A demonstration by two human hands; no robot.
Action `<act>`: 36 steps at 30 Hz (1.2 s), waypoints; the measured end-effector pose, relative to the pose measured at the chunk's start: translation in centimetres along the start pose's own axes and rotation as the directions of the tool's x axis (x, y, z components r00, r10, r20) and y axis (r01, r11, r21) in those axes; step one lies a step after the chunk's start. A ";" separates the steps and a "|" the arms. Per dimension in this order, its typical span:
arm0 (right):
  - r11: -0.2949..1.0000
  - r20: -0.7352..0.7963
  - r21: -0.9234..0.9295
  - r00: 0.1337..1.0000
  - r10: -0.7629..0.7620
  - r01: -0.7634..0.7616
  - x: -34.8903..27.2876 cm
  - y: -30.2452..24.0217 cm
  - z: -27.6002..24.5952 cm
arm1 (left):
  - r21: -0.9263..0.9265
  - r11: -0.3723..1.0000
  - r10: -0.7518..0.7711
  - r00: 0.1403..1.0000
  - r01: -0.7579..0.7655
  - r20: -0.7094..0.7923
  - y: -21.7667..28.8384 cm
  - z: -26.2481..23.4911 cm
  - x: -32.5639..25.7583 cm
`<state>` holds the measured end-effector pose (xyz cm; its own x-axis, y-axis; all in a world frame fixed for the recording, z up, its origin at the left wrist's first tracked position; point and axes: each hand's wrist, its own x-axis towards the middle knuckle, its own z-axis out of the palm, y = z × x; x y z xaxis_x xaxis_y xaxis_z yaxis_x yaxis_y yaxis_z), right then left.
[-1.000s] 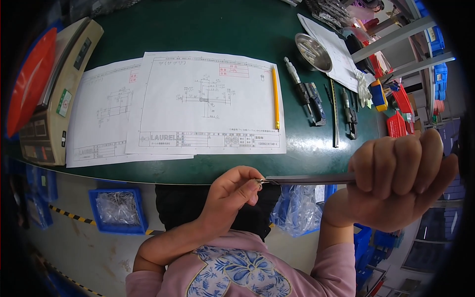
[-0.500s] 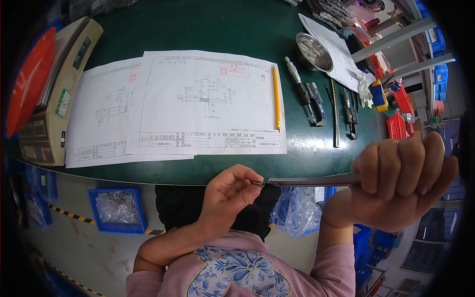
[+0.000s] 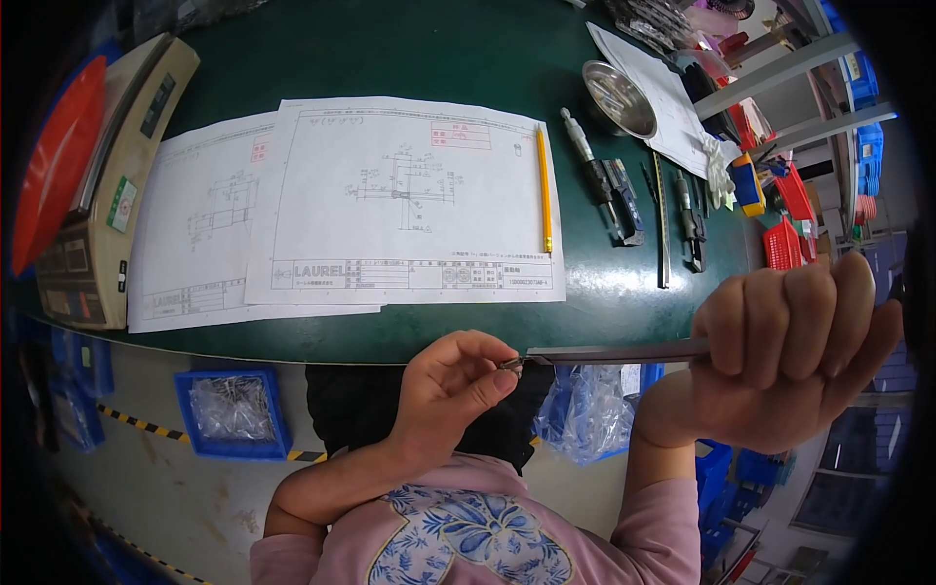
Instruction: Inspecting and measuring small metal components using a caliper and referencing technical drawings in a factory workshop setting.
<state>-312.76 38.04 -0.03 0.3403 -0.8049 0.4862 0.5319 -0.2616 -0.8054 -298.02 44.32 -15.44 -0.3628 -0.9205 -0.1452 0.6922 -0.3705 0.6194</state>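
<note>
Just off the bench's near edge, my left hand (image 3: 451, 388) pinches a small metal part (image 3: 511, 365) between thumb and fingertips; most of it is hidden by the fingers. My right hand (image 3: 780, 336), raised at the right, is closed in a fist around one end of a long, thin, flat grey metal tool (image 3: 624, 353). The tool points left, and its narrow tip comes right up to the small part. Whether the two touch, I cannot tell. My right fingers cover the rest of the tool.
Paper drawings (image 3: 331, 234) lie on the green bench (image 3: 390, 49) with a yellow pencil (image 3: 545, 195). Right of them are a micrometer (image 3: 577, 136), other measuring tools and a metal bowl (image 3: 639, 115). A scale (image 3: 146, 127) stands left. Blue crates (image 3: 278, 414) sit below.
The small part has turned slightly in my left fingertips. The tool's tip end has dipped or shifted very little, and my right hand stays nearly still.
</note>
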 end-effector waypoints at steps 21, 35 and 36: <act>0.660 -0.380 0.156 0.573 0.727 -0.735 -11.1 3.6 -1.9 | -0.113 0.984 -0.118 0.975 0.141 0.187 -1.2 1.7 -0.5; 0.744 -0.447 0.256 0.607 0.658 -0.618 -16.4 3.8 -3.0 | 0.160 0.977 -0.173 0.960 0.139 0.219 -3.4 3.1 -0.4; 0.752 -0.445 0.256 0.617 0.649 -0.607 -16.5 3.9 -3.0 | 0.167 0.976 -0.177 0.959 0.142 0.219 -3.4 3.1 -0.4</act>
<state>-318.68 48.72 -12.22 0.2103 -0.9034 -0.3736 0.3925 0.4280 -0.8141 -302.15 46.33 -15.08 -0.6075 -0.7902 -0.0804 0.5195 -0.4719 0.7123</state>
